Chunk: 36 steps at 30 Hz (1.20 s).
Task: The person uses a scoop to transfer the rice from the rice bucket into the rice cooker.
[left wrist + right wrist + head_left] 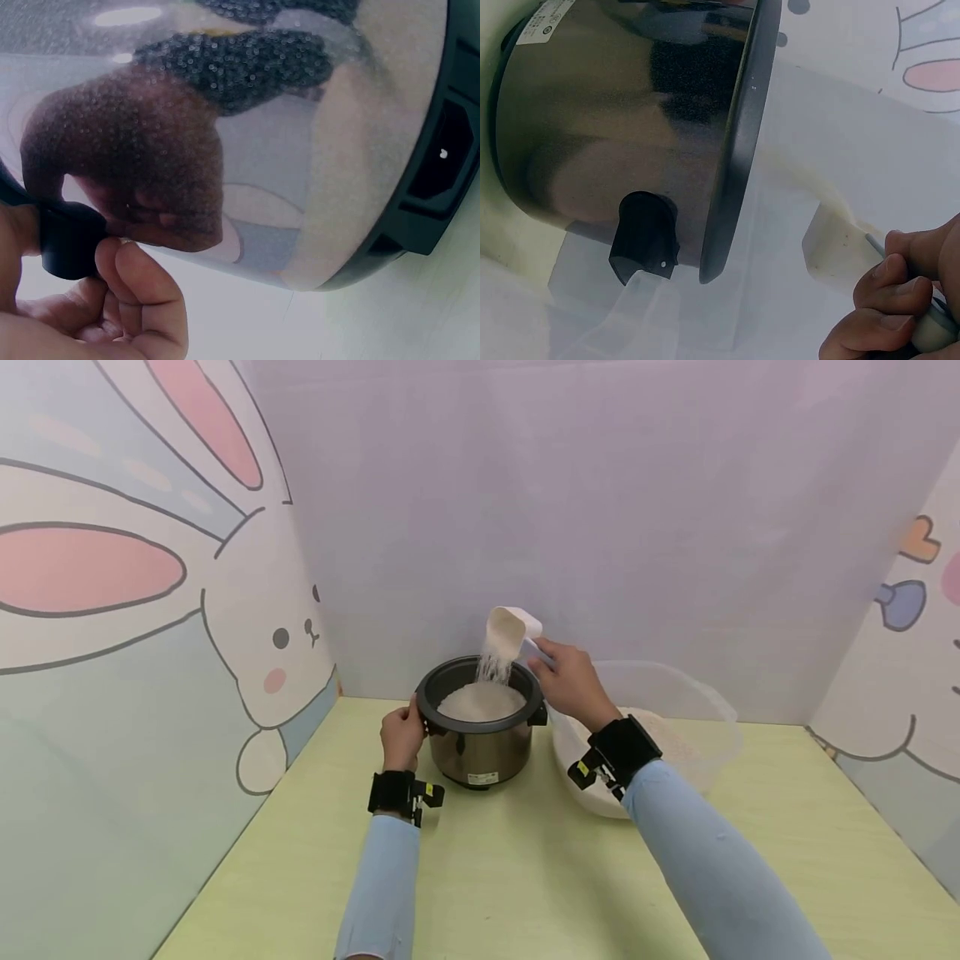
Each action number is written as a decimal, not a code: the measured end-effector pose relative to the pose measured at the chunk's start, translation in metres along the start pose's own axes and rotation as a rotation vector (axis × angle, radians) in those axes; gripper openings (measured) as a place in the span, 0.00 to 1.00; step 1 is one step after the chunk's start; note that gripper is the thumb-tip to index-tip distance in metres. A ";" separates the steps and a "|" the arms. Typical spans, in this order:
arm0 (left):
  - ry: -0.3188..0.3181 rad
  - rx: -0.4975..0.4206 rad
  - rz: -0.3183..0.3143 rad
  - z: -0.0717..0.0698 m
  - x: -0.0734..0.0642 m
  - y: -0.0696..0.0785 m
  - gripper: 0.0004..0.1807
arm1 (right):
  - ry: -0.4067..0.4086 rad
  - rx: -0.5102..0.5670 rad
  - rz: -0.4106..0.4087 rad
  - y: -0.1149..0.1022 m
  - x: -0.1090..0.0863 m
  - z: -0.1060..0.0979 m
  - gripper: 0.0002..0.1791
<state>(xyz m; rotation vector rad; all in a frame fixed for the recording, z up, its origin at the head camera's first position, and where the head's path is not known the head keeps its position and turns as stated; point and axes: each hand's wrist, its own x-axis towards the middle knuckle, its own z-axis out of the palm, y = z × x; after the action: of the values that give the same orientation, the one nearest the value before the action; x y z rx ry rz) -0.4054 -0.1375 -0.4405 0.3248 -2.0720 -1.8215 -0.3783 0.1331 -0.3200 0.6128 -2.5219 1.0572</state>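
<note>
A rice cooker (480, 752) with a dark rim stands near the back wall, and a mound of white rice (480, 702) lies inside it. My right hand (573, 685) grips the handle of a white scoop (517, 625), tilted above the cooker, with rice streaming from it. In the right wrist view the scoop (836, 247) is tipped beyond the cooker's rim. My left hand (402, 735) holds the cooker's left side; in the left wrist view its fingers (150, 292) and thumb pinch the black side handle (71, 240).
A large translucent basin (712, 718) holding more rice (667, 735) stands right of the cooker, under my right forearm. The pale green table (495, 877) runs to a plain back wall, with cartoon-printed panels (112, 760) on both sides.
</note>
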 end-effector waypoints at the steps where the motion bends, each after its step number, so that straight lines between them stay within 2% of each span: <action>1: 0.002 -0.001 0.002 0.000 0.000 0.000 0.26 | -0.002 -0.004 -0.003 0.000 0.000 0.000 0.26; 13: 0.004 -0.005 -0.002 0.001 -0.002 0.002 0.26 | -0.004 -0.044 -0.045 0.002 0.001 0.002 0.26; 20: 0.002 0.000 -0.010 0.001 0.000 0.002 0.26 | 0.027 -0.080 -0.097 0.001 0.001 -0.001 0.26; 31: 0.002 -0.001 -0.010 0.000 -0.002 0.001 0.26 | 0.073 -0.161 -0.180 0.003 0.000 0.006 0.25; 36: 0.004 -0.003 -0.017 0.002 0.000 0.001 0.26 | 0.123 -0.203 -0.230 0.005 0.000 0.007 0.24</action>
<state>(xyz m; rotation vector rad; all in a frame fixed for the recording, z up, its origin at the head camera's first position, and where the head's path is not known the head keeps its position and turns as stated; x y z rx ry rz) -0.4057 -0.1359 -0.4401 0.3458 -2.0697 -1.8320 -0.3816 0.1307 -0.3274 0.7330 -2.3464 0.7256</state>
